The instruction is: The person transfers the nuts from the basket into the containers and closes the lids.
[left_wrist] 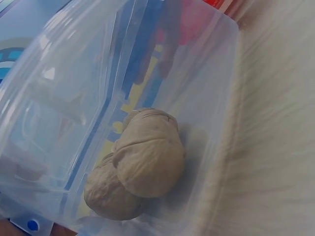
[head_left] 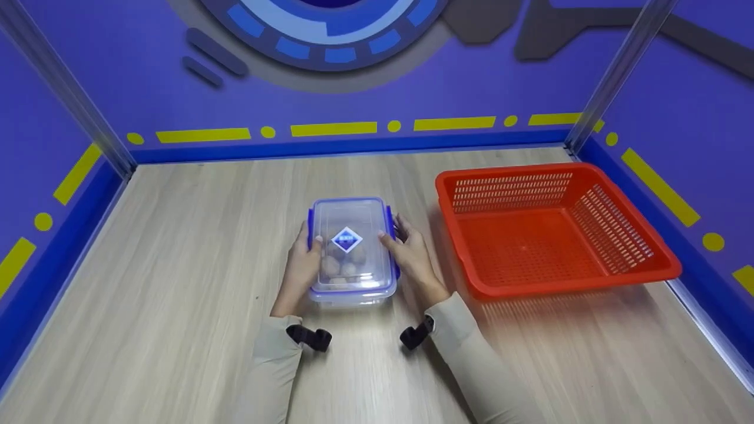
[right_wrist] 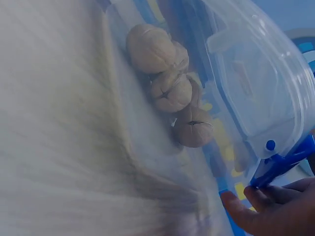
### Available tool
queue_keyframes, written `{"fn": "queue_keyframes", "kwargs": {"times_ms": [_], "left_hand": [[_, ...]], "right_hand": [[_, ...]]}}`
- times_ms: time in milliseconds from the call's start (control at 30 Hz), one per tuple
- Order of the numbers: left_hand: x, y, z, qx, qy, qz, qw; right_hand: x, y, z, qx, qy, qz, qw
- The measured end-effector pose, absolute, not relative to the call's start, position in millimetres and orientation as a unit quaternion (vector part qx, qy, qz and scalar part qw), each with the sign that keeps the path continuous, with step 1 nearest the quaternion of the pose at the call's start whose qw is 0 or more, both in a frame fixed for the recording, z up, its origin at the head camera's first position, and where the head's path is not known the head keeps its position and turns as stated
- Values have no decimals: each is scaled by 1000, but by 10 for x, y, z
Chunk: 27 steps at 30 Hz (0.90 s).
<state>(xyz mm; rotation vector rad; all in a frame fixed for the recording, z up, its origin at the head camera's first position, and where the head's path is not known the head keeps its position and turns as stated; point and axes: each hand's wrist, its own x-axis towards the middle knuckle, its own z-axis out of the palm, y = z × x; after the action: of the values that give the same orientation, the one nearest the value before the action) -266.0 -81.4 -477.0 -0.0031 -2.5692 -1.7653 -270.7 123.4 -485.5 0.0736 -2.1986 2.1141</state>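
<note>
A clear plastic food container (head_left: 353, 212) with a blue-trimmed lid and a diamond label sits on the table in front of me. Several round, tan walnuts (right_wrist: 194, 128) show through its wall, gathered at the near end. My left hand (head_left: 303, 265) grips the left side, thumb over the lid's edge. On the opposite side my right hand (head_left: 412, 253) holds the container, its thumb on the lid and its fingers along the outside. In the right wrist view, a blue side clip (right_wrist: 280, 164) juts outward beside the right fingertips. Walnuts (left_wrist: 150, 157) also fill the middle of the left wrist view.
To the right, a red plastic basket (head_left: 524, 288) with slotted walls stands on the wood-grain table (head_left: 194, 282). Blue-purple panels (head_left: 365, 100) with yellow marks enclose the table at the back and both sides.
</note>
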Motion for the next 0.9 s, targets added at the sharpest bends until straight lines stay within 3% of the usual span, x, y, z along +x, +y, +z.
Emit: {"fn": "queue_keyframes", "kwargs": {"times_ms": [900], "left_hand": [[-2666,-814,-4793,2,-819,-574,16]], "right_hand": [[-2681,1071,-4825,9,-781,625,4]]}}
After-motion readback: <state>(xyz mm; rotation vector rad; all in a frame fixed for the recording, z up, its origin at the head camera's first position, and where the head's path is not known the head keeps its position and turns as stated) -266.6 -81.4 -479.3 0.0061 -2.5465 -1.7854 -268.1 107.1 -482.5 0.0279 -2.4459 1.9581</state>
